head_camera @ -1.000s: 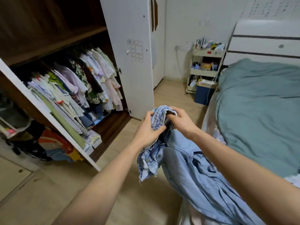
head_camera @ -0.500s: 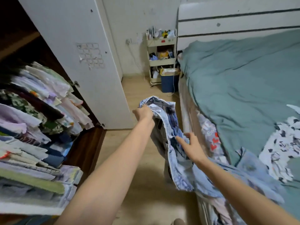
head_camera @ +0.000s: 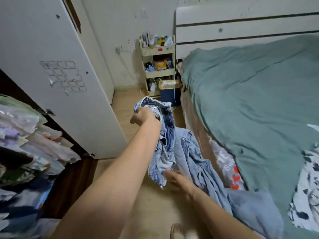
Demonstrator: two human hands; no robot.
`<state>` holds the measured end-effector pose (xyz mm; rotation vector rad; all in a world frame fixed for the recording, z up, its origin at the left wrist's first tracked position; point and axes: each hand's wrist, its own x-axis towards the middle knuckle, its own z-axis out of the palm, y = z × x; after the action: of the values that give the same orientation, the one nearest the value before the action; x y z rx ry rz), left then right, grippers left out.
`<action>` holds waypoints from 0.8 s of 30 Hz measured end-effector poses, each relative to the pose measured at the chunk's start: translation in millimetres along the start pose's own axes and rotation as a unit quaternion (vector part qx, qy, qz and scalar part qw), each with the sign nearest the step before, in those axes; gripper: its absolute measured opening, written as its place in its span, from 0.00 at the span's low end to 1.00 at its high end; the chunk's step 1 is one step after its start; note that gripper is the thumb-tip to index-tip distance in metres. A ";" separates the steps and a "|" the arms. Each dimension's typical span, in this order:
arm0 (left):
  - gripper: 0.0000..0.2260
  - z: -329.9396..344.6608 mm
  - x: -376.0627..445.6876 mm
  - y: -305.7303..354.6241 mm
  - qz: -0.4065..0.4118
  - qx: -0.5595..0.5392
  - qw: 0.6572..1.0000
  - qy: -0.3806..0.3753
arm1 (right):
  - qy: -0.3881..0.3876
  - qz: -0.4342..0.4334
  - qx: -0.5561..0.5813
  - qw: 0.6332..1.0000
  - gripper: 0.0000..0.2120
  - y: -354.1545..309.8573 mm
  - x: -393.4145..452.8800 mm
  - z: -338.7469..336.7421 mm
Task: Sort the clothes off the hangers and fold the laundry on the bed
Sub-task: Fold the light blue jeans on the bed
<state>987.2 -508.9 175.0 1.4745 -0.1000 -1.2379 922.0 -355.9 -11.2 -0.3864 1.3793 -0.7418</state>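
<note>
The bed (head_camera: 250, 104) fills the right side, covered by a green blanket (head_camera: 259, 94) with a white headboard (head_camera: 241, 23) behind it; a white cloth with a dark pattern (head_camera: 307, 190) lies at the bed's near corner. On the left stands the open wardrobe, its white door (head_camera: 51, 66) swung out, with a row of hanging clothes (head_camera: 25, 144) packed close together inside. Against the far wall, between the door and the bed, a cream cart (head_camera: 158, 66) holds bottles and small items on three shelves, and a dark blue bin (head_camera: 168, 94) sits on the wooden floor (head_camera: 150, 204) just beside it.

The blue jeans (head_camera: 174, 152) hang over the floor beside the bed — the waistband is lifted up, and the legs trail down and to the right onto the bed's near edge. The left hand (head_camera: 145, 116) grips the waistband, fingers curled round the denim. The right hand (head_camera: 181, 182) is lower, blurred, its fingers spread and fairly straight, touching or nearly touching the lower fold of the jeans — holding nothing that can be made out. A bare foot (head_camera: 177, 230) shows at the bottom edge.
</note>
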 end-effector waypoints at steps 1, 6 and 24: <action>0.19 7.1 4.2 7.3 0.007 -0.009 1.000 -0.002 | -0.006 -0.006 0.019 1.000 0.20 -16.3 8.1 12.9; 0.16 32.7 36.3 41.6 0.025 -0.017 1.000 0.002 | 0.026 -0.019 0.076 0.997 0.15 -78.8 57.1 53.9; 0.07 82.7 250.4 124.6 0.410 0.638 0.584 -0.288 | 0.206 -0.026 -0.017 0.978 0.07 -175.9 84.5 44.6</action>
<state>1106.8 -771.5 133.3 1.6266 -2.2689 -0.6595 923.4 -547.0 48.5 -0.3053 1.7788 -0.8756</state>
